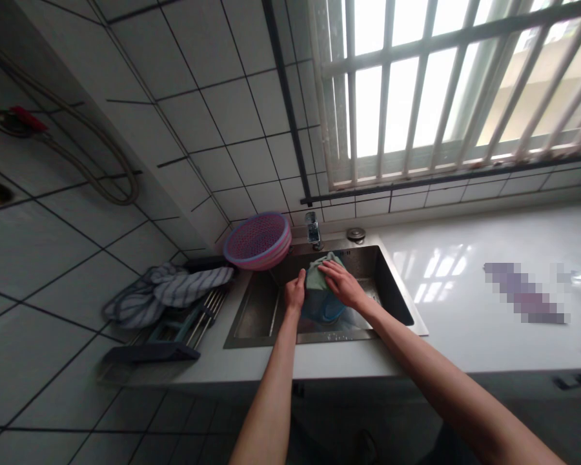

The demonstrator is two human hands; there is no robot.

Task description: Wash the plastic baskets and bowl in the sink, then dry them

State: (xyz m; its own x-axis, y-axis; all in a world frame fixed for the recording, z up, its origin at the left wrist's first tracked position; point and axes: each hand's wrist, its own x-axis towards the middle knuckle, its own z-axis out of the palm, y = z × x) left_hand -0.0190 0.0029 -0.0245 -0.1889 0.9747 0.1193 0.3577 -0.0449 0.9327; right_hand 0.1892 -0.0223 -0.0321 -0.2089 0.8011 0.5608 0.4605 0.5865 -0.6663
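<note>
Over the steel sink (252, 316), both my hands are at a see-through bluish container (322, 307) with a light green cloth (314, 278) draped over its upper part. My left hand (295, 294) is closed on the container's left side, thumb upward; its other fingers are mostly hidden. From the right, my right hand (341, 282) holds the cloth against the container, its fingers laid long across the fabric. The container's exact kind is hard to make out. Behind it stands the chrome faucet (313, 231).
A pink and blue plastic basket (257, 240) leans at the sink's back left corner. Left of the sink, a striped cloth (174, 290) lies over a dark rack (150, 353). A metal drain stopper (356, 234) sits behind the basin. White countertop (455, 323) extends right, bearing a blurred-out item.
</note>
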